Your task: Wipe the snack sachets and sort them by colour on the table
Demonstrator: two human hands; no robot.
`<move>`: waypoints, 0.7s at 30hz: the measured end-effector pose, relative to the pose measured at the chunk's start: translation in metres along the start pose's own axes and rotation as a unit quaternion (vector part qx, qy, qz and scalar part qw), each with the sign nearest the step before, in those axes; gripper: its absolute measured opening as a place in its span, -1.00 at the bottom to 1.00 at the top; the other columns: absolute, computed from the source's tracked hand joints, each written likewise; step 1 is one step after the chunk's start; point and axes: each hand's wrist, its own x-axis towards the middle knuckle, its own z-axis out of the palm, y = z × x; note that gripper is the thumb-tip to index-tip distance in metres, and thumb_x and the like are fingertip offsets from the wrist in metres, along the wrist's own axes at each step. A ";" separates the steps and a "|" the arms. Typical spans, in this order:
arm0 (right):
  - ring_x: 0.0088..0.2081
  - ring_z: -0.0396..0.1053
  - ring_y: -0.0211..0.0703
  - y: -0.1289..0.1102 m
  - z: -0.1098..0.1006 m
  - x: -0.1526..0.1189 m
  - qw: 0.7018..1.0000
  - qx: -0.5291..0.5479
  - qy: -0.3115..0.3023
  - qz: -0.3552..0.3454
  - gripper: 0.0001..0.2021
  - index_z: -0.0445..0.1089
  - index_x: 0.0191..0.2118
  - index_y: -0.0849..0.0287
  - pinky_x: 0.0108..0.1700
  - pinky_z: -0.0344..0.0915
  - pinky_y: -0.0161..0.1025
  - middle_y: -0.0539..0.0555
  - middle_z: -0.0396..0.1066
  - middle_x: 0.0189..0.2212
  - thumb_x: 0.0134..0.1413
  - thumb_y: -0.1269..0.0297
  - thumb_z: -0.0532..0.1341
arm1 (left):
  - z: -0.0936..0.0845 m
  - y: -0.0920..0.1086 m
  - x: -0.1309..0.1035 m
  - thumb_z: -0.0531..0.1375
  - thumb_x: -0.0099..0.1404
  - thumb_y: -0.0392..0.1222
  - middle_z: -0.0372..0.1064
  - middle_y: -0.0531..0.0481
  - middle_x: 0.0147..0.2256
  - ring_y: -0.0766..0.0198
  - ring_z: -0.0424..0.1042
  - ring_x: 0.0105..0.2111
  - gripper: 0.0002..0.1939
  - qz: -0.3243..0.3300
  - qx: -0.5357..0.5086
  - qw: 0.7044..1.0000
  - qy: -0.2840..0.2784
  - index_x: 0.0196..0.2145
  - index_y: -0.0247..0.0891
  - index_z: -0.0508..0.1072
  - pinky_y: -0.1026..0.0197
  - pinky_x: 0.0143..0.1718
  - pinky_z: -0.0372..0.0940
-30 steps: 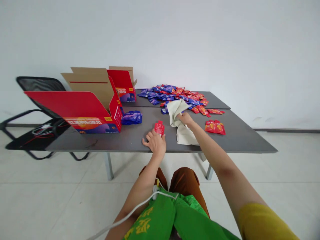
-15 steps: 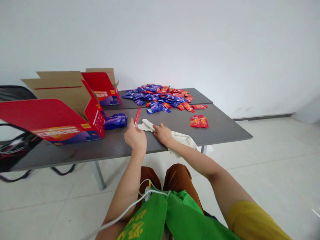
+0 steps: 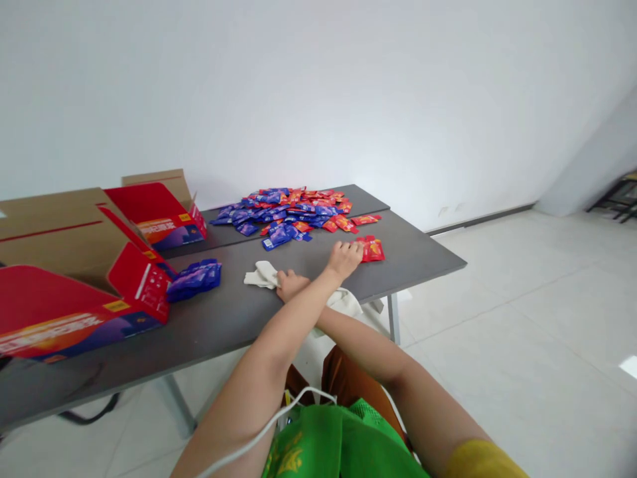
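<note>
Left hand (image 3: 343,257) crosses over right hand (image 3: 290,285), touching red packets (image 3: 372,248).

The left hand (image 3: 343,257) has crossed over to the red packets (image 3: 373,249).

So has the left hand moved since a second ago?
Yes. The left hand has crossed over the right arm, away from the cloth and the boxes, to the small stack of red packets near the table's right end.
</note>
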 end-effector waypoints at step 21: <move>-0.33 0.44 -0.03 0.021 0.018 0.013 0.998 0.025 0.037 -0.055 -0.64 0.26 0.01 0.07 -0.40 0.31 -0.20 0.13 0.41 -0.14 0.09 0.12 0.13 | 0.055 -0.008 0.036 0.01 0.28 0.14 0.19 -0.18 0.16 0.11 0.21 0.14 -0.34 -0.096 -0.141 0.981 -0.088 0.24 -0.23 0.12 0.12 0.11 0.12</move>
